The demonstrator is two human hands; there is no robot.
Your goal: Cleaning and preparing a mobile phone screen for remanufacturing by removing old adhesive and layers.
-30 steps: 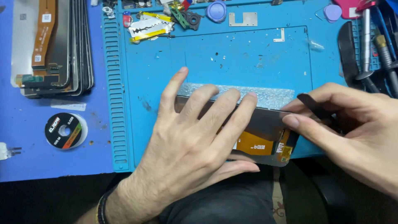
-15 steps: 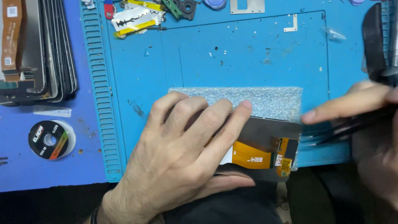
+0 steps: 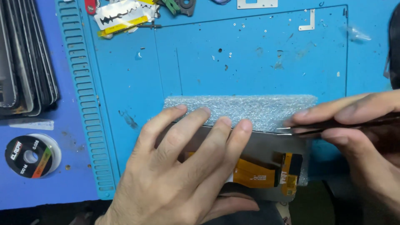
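Note:
A phone display panel (image 3: 266, 146) lies face down on a sheet of bubble wrap (image 3: 254, 109) on the blue work mat (image 3: 250, 62), its orange flex cable (image 3: 258, 175) showing at the near edge. My left hand (image 3: 179, 175) lies flat on the panel with fingers spread, pressing it down. My right hand (image 3: 358, 141) pinches dark tweezers (image 3: 329, 125), whose tips touch the panel's far edge at the right.
A stack of phone screens (image 3: 25, 66) stands at the far left. A spool of thin wire (image 3: 31, 156) lies near it. A razor blade in paper (image 3: 121, 16), small metal brackets (image 3: 308, 21) and loose screws lie at the back of the mat.
The view has closed in and shifted down. My right hand has moved the tweezers left, so their tips now meet the panel's far edge. My left hand stays pressed on the panel.

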